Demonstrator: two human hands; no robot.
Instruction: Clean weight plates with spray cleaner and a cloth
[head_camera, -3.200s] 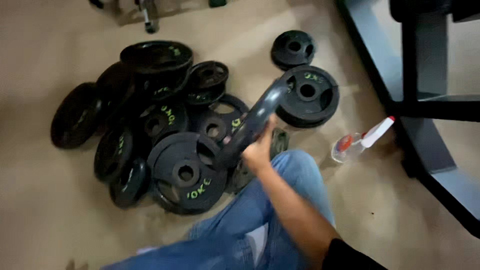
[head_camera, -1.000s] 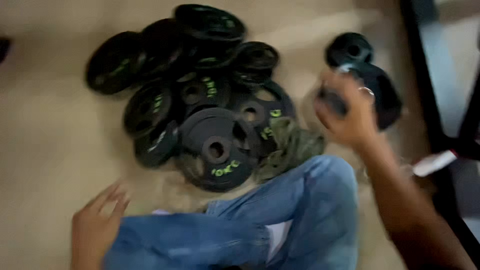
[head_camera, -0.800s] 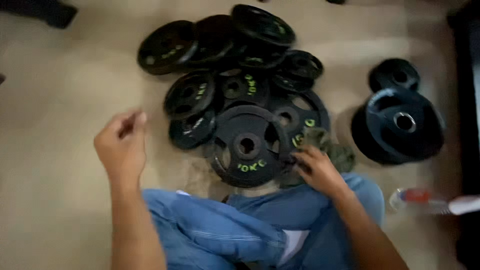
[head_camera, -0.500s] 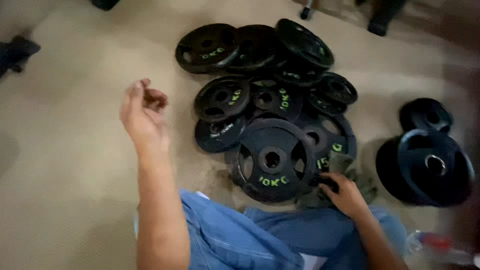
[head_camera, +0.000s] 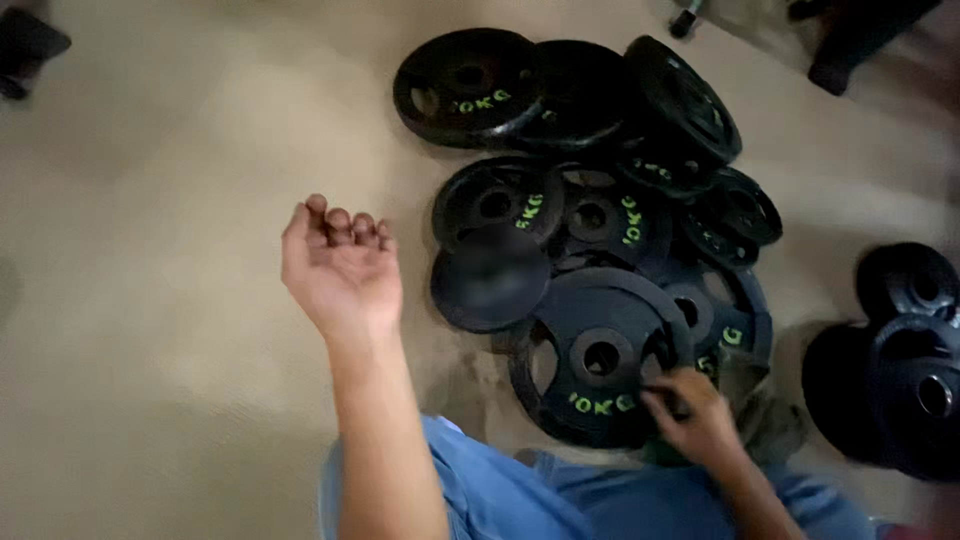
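Note:
Several black weight plates with green markings lie piled on a beige floor. The nearest big plate (head_camera: 596, 358) leans at the front of the pile, and my right hand (head_camera: 688, 413) grips its lower right rim through one of its slots. My left hand (head_camera: 340, 266) hovers palm up to the left of the pile, its fingers curled loosely and holding nothing. A smaller plain plate (head_camera: 490, 279) lies between that hand and the big plate. My knees in blue jeans (head_camera: 520, 498) fill the bottom edge.
A second stack of black plates (head_camera: 905, 365) sits at the right edge. More plates (head_camera: 470, 86) spread along the top of the pile. Dark equipment feet (head_camera: 850, 40) show at the top right, and a dark object (head_camera: 25, 45) at the top left.
My right hand left the stack at the right and came down onto the rim of the big front plate. My left hand rose beside the pile. The view swung left.

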